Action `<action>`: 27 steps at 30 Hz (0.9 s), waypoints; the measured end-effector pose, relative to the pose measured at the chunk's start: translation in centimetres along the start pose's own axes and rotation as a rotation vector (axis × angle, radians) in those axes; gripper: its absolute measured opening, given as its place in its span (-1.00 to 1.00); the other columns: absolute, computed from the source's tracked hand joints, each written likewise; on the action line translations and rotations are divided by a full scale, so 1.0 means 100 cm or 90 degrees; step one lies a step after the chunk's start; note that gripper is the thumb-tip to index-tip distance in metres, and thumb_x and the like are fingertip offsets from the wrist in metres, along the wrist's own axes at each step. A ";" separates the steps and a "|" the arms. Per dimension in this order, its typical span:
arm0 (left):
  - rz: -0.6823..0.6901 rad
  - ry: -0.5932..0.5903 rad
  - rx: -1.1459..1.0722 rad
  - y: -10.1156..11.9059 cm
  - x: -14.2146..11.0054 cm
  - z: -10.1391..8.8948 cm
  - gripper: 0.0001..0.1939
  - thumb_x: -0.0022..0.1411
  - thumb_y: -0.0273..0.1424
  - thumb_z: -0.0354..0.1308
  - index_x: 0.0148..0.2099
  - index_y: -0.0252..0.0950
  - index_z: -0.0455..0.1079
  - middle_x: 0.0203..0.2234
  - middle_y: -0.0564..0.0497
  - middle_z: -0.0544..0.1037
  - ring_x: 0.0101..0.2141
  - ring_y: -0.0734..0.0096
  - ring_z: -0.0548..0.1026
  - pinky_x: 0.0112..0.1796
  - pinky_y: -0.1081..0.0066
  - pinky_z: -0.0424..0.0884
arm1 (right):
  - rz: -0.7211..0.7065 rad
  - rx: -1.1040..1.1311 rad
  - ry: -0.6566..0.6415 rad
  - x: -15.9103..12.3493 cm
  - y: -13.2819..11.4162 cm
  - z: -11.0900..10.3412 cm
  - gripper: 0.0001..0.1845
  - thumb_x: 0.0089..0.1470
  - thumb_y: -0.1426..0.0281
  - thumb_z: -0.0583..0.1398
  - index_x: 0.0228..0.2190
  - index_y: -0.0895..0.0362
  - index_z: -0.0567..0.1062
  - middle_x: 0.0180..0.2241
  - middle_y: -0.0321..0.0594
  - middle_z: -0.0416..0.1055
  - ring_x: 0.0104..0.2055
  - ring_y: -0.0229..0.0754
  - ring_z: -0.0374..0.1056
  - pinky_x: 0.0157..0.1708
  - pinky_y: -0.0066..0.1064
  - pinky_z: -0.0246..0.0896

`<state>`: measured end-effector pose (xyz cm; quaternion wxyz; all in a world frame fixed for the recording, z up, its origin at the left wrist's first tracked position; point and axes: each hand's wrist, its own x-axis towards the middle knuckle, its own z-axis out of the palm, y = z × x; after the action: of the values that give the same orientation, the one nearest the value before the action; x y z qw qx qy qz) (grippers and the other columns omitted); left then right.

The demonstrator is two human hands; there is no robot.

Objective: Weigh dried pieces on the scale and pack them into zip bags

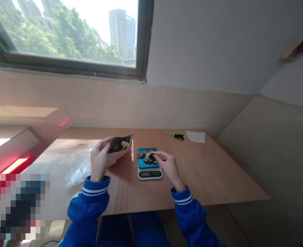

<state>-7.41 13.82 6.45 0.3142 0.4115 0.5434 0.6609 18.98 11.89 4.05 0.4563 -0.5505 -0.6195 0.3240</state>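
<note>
Hands (99, 161) (170, 165) hold bag (116, 157), touch slices (149, 158) on scale (140, 176) with illegible markings (155, 174).

The table (205, 178) has a smooth wood surface with a low sheen. The scale (139, 175) has a smooth white plastic body and a smooth blue plate. The dried pieces (148, 160) on the plate look rough and matt. At left, the pouch (112, 157) is matt and paper-like outside; the clear bag (78, 169) is crinkled, glossy plastic. At far right, the screwdriver (178, 136) combines a metal shaft with a plastic handle; the sheet (196, 137) is matt paper. Near side: sleeves (95, 188), soft matt cloth.
</note>
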 end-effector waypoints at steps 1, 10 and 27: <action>-0.023 0.012 -0.033 0.002 0.008 0.000 -0.58 -0.01 -0.28 0.22 -0.07 -0.32 0.50 -0.26 -0.09 0.62 -0.22 0.20 0.56 -0.12 0.18 0.45 | -0.008 -0.051 -0.008 -0.001 0.008 0.001 -0.68 0.09 0.21 0.19 -0.23 0.12 0.62 -0.73 -0.43 0.19 -0.71 -0.37 0.09 -0.68 -0.54 -0.05; -0.031 0.064 -0.144 0.012 0.037 0.003 -0.75 -0.13 -0.39 0.22 -0.30 -0.30 0.52 -0.44 0.04 0.56 -0.38 0.39 0.49 -0.34 0.43 0.39 | -0.096 -0.623 -0.188 0.001 0.042 0.042 -0.64 0.30 0.31 0.01 0.01 -0.21 0.47 -0.26 -0.23 0.57 -0.25 -0.20 0.49 -0.32 -0.53 0.26; -0.061 -0.006 -0.055 0.016 0.046 0.011 -0.63 0.00 -0.30 0.14 -0.14 -0.33 0.51 -0.30 -0.04 0.60 -0.25 0.25 0.51 -0.24 0.34 0.43 | 0.048 -0.490 -0.050 -0.067 0.061 -0.011 -0.54 0.24 0.40 -0.05 0.08 -0.06 0.43 -0.28 -0.15 0.61 -0.35 -0.12 0.54 -0.44 -0.48 0.29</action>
<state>-8.49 17.96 9.03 0.3657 0.3741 0.5319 0.6659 22.19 6.40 -2.49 0.1800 -0.6907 -0.6924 0.1054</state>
